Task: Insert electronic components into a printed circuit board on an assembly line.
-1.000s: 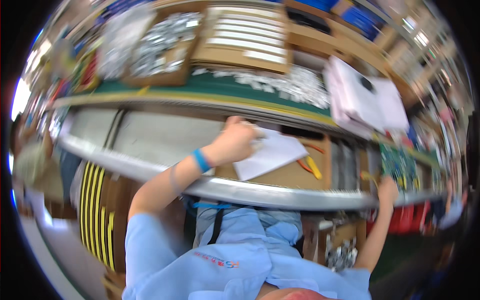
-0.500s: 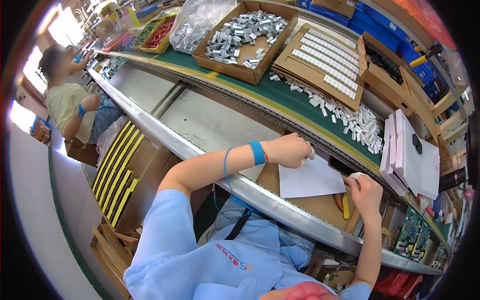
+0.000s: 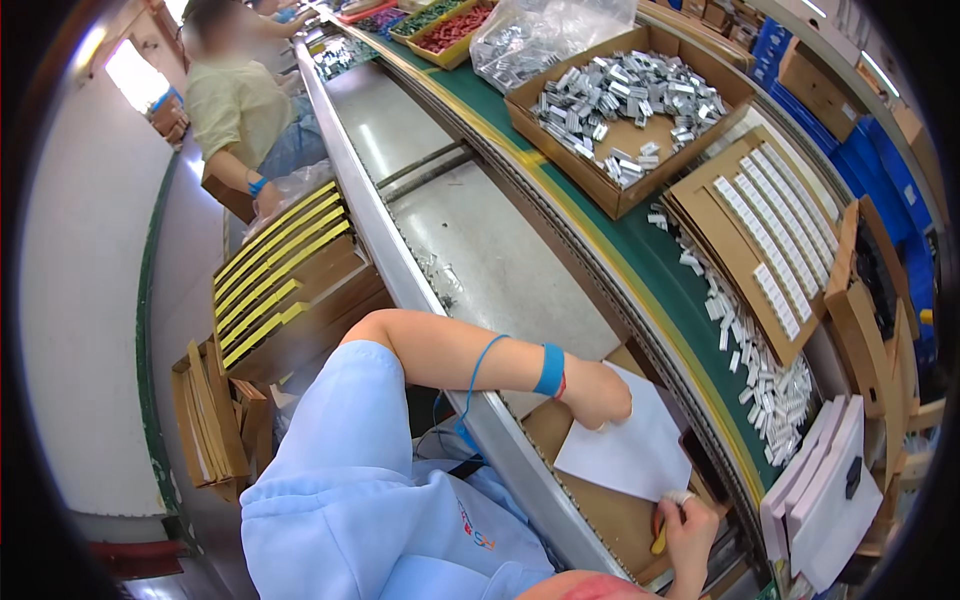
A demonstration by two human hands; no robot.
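Observation:
My left hand [image 3: 600,397], with a blue strap [image 3: 550,370] at the wrist, rests over the upper part of a white paper sheet [image 3: 635,445]. Its fingers are curled under and their tips are hidden. My right hand [image 3: 690,530] is at the sheet's near corner, fingers closed together, with a white cover on a fingertip. What it pinches, if anything, cannot be made out. Right beside those fingers is a tool with orange and yellow handles [image 3: 659,532], partly hidden. Sheet and tool lie on brown cardboard [image 3: 600,500] by the metal rail.
Across the green belt [image 3: 690,345] stand a carton of metal parts [image 3: 570,165], a cardboard with rows of white pieces [image 3: 745,220] and loose white pieces [image 3: 770,400]. White boxes [image 3: 830,500] stand at right. At left are a box with yellow-edged dividers [image 3: 290,280] and a co-worker [image 3: 250,120].
The view has turned, shifting the scene. My right hand has drawn in closer to the sheet's corner and the tool. My left hand stays over the sheet. The co-worker's arm has lowered.

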